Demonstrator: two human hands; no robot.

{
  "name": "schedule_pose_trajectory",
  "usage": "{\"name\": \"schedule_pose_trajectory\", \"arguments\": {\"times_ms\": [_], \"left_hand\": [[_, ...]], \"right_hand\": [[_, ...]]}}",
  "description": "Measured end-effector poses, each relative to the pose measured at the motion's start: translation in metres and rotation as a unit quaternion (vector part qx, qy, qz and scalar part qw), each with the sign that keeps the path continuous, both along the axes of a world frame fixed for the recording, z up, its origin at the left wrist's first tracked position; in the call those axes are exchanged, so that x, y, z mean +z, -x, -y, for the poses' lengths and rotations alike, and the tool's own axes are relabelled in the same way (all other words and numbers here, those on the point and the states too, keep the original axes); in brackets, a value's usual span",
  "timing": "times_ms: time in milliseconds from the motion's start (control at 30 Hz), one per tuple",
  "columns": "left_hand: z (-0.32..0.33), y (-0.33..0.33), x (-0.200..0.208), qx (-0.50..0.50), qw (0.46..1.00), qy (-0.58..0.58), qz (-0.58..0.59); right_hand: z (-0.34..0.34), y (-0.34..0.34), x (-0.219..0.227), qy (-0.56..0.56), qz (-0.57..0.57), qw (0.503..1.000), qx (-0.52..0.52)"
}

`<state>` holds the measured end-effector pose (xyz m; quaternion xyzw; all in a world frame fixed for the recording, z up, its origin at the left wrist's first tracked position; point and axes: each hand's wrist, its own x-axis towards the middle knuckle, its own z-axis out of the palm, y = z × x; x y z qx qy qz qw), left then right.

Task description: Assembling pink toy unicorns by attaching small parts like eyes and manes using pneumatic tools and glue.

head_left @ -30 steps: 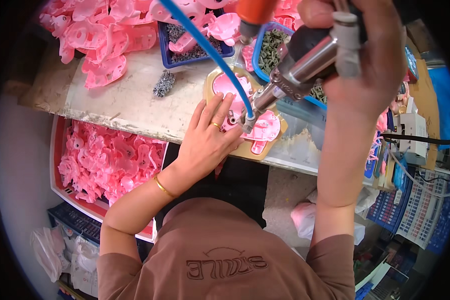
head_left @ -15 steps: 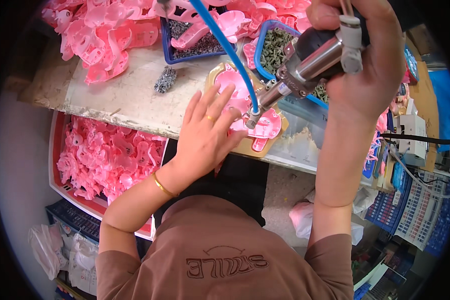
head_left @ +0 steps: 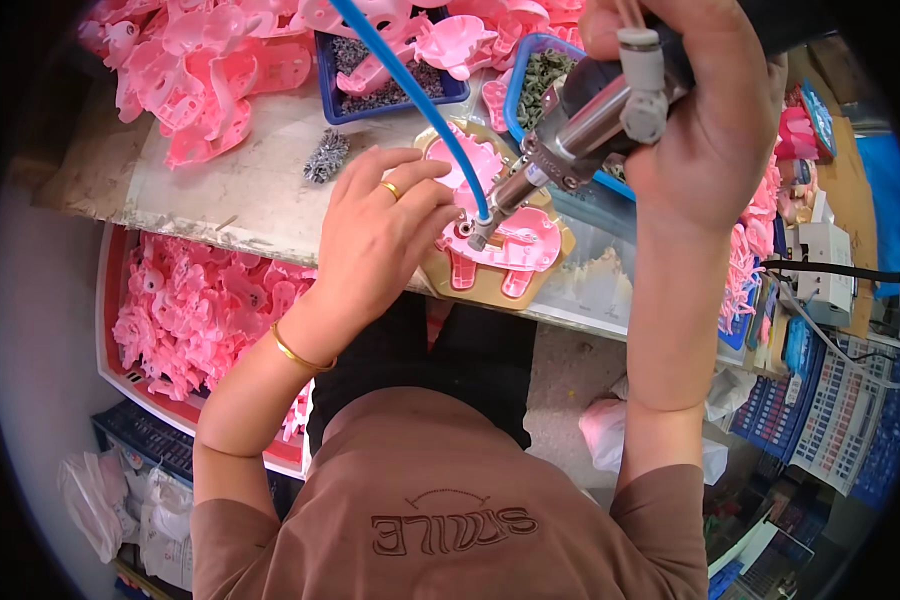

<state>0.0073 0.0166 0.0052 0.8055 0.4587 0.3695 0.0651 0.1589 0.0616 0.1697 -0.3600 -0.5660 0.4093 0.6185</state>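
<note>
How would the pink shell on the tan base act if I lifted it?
The pink shell is probably light, since it looks hollow and thin-walled, and fairly stiff, as it holds a molded shape. Its glossy surface may feel slippery.

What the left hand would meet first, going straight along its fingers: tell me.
Probably the pink part in the tan holder; the blue hose crosses that line too, but its height is unclear.
</note>
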Motion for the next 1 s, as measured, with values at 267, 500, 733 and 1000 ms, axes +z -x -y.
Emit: {"name": "schedule_pose_trajectory", "arguments": {"times_ms": [267, 500, 733, 1000], "left_hand": [[0.005, -0.002, -0.013, -0.013, 0.999, 0.022, -0.034], [0.005, 0.004, -0.012, -0.005, 0.996, 0.037, 0.084], [-0.024, 0.080, -0.029, 0.182, 0.982, -0.016, -0.055], [0.013, 0.031, -0.007, -0.066, 0.996, 0.062, -0.016]], "right_hand": [[0.008, 0.004, -0.021, -0.008, 0.012, 1.000, 0.004], [-0.044, -0.014, -0.061, -0.322, -0.187, 0.891, 0.259], [-0.013, -0.023, 0.029, -0.169, 0.048, 0.977, -0.120], [-0.046, -0.049, 0.012, -0.127, 0.045, 0.990, -0.029]]}}
